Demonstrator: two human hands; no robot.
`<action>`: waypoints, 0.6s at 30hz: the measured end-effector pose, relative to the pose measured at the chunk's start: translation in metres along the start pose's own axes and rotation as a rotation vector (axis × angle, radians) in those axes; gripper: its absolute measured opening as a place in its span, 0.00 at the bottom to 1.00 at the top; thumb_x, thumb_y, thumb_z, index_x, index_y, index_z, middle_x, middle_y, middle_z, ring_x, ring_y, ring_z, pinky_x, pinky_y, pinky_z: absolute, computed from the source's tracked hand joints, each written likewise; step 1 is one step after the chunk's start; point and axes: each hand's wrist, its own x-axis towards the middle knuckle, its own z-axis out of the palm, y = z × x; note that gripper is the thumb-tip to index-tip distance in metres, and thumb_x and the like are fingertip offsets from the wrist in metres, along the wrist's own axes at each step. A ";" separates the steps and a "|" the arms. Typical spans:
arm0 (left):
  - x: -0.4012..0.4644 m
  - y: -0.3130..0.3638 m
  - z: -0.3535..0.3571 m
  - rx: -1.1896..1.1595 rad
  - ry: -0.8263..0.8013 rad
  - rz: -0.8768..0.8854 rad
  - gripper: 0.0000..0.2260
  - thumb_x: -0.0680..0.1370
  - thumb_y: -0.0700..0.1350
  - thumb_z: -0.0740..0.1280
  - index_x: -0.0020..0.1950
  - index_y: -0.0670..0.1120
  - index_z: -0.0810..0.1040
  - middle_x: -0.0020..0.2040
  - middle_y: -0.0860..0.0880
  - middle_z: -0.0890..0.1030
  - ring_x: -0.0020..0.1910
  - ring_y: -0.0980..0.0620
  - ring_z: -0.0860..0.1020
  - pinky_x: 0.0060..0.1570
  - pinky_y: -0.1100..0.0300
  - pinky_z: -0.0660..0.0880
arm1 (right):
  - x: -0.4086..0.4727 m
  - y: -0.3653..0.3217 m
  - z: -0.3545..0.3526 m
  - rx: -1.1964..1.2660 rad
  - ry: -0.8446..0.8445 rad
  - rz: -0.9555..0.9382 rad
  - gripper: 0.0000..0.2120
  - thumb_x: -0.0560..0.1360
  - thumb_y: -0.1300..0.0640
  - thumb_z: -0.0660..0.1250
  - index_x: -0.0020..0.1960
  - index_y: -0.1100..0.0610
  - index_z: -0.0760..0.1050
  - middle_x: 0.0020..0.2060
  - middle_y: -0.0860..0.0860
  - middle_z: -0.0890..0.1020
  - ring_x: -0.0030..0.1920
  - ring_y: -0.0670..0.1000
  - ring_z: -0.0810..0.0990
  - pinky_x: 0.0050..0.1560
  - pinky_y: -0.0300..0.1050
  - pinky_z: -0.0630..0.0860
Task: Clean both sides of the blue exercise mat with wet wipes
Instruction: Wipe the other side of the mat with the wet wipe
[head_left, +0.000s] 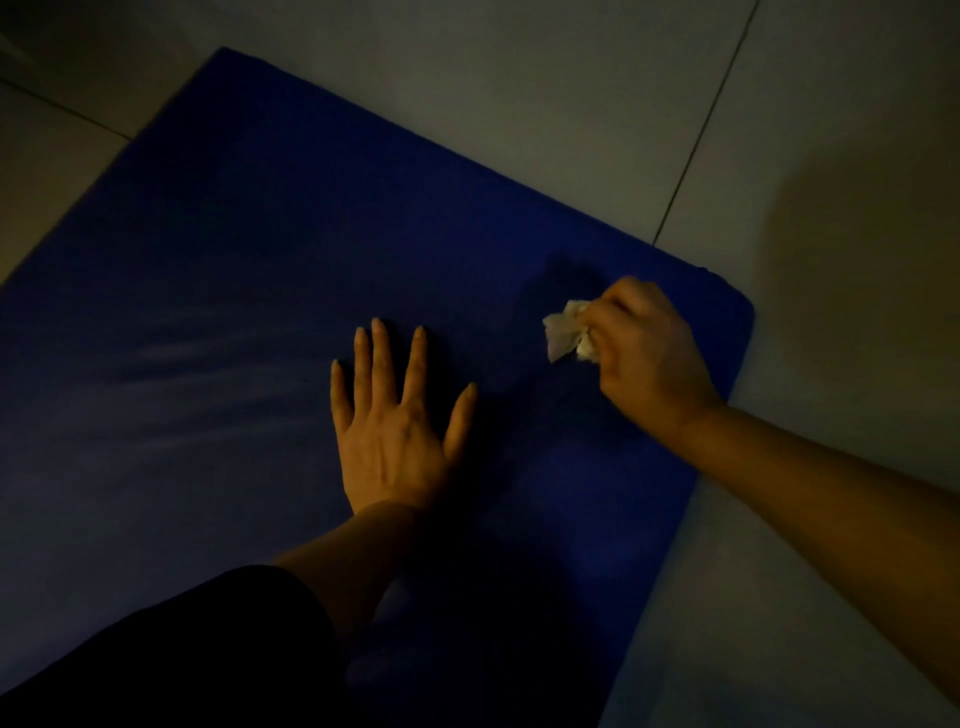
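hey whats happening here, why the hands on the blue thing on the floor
A person is cleaning a blue exercise mat that lies flat on a tiled floor. The left hand rests flat on the mat with its fingers spread, apparently to brace it. The right hand grips a crumpled white wet wipe near the mat's right corner. Faint streaks show on the left of the mat, perhaps from wiping. The light is dim.

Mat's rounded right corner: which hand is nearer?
Right. The right hand, gripping the wet wipe, is beside that corner of the blue mat; the left hand lies flat mid-mat, farther away.
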 end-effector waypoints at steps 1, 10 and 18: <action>0.000 0.000 -0.001 -0.002 -0.010 0.037 0.34 0.77 0.67 0.44 0.78 0.51 0.56 0.79 0.46 0.52 0.78 0.50 0.47 0.76 0.50 0.42 | -0.002 -0.001 0.000 -0.009 0.019 0.048 0.11 0.66 0.71 0.72 0.47 0.64 0.77 0.43 0.59 0.76 0.43 0.59 0.76 0.36 0.46 0.76; -0.001 -0.003 0.005 0.002 0.000 0.226 0.28 0.79 0.63 0.51 0.77 0.53 0.61 0.78 0.50 0.58 0.78 0.52 0.52 0.75 0.47 0.50 | -0.025 -0.011 0.003 0.027 -0.043 -0.053 0.03 0.69 0.68 0.67 0.41 0.63 0.75 0.40 0.57 0.75 0.41 0.55 0.74 0.34 0.43 0.73; -0.001 -0.006 0.011 0.000 0.077 0.339 0.24 0.81 0.58 0.53 0.74 0.50 0.67 0.76 0.46 0.64 0.76 0.47 0.59 0.74 0.47 0.55 | -0.055 -0.030 0.011 0.059 0.005 -0.044 0.03 0.71 0.69 0.67 0.39 0.64 0.75 0.39 0.55 0.75 0.40 0.53 0.73 0.35 0.41 0.72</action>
